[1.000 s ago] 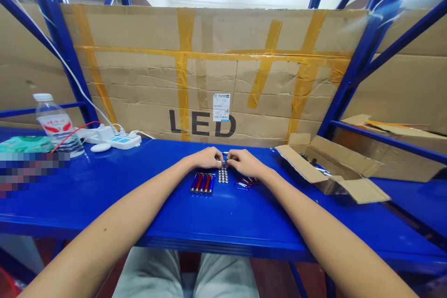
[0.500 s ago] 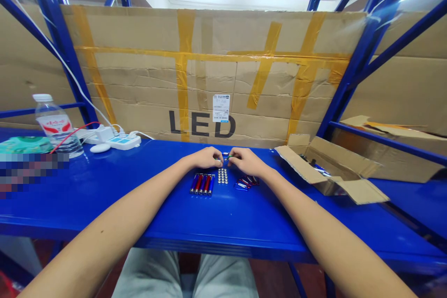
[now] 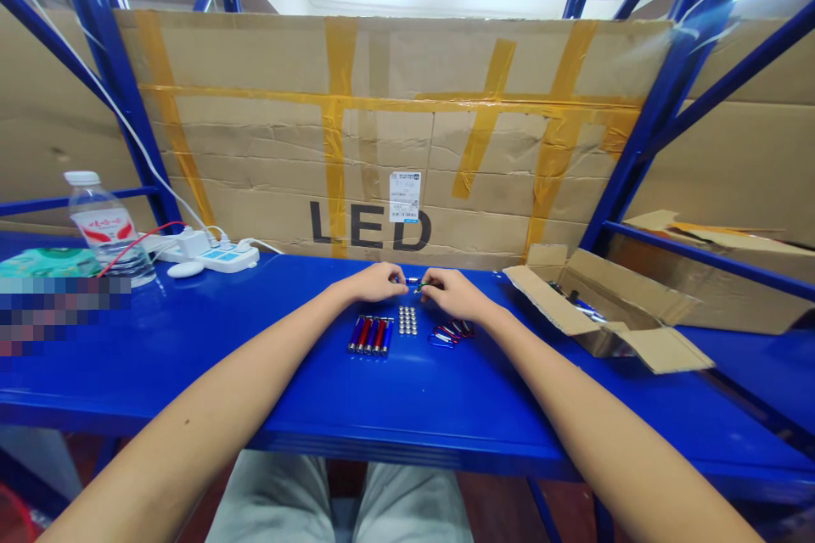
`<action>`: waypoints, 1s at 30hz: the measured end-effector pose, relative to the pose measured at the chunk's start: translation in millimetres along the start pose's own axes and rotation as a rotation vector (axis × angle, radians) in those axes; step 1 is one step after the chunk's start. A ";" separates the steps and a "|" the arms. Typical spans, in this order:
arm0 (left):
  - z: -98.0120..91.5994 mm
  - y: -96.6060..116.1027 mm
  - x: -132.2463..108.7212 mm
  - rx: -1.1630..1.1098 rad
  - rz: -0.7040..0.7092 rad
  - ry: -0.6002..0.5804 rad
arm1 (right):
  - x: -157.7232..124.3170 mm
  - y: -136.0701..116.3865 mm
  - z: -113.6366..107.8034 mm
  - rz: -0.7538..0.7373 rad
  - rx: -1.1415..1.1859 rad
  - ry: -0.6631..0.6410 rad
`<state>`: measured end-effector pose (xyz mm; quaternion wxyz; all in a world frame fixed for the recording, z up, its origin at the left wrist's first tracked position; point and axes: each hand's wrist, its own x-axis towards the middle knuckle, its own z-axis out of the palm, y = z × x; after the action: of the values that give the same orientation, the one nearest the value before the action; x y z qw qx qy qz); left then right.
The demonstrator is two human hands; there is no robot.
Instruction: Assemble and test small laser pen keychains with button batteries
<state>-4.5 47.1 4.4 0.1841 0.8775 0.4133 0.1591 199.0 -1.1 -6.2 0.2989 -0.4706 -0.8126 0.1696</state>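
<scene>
My left hand (image 3: pixel 380 282) is closed in a pinch above the blue table, behind a row of small blue and red metal flashlights (image 3: pixel 370 335). Facing it, my right hand (image 3: pixel 451 292) is also closed, with a tiny green bit showing at its fingertips. What either hand grips is too small to name. A small blue-and-silver piece (image 3: pixel 413 281) shows between the hands; I cannot tell whether it is held. Just in front are several silver button cells (image 3: pixel 408 321) in a grid. Blue and red carabiner clips (image 3: pixel 449 333) lie in a pile below my right hand.
An open cardboard box (image 3: pixel 604 305) with small parts inside stands at the right. On the left are a water bottle (image 3: pixel 107 229), a white power strip (image 3: pixel 229 257) and a green packet (image 3: pixel 47 263). A large cardboard panel (image 3: pixel 286 153) closes off the table's back edge.
My left fingers have shifted slightly up, away from the silver cells. My right hand stays nearly in place with its fingers closed. The laid-out parts have not moved.
</scene>
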 end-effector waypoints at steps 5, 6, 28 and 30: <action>-30.5 -10.6 -19.5 0.276 -0.114 -0.023 | -1.4 4.2 -4.5 -0.004 -0.005 0.022; -36.0 -13.4 -24.9 0.322 -0.159 -0.062 | -1.6 4.7 -5.6 -0.007 -0.012 0.025; -49.8 -25.6 -49.3 -0.151 -0.487 -0.370 | -4.1 4.1 -12.5 0.004 -0.120 0.015; -49.4 -22.5 -51.0 -0.195 -0.475 -0.420 | -4.1 3.5 -12.3 0.006 -0.120 0.008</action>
<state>-71.7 29.9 31.2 0.3804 0.7486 0.5420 -0.0340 210.8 -3.0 -0.1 0.2728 -0.4907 -0.8188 0.1197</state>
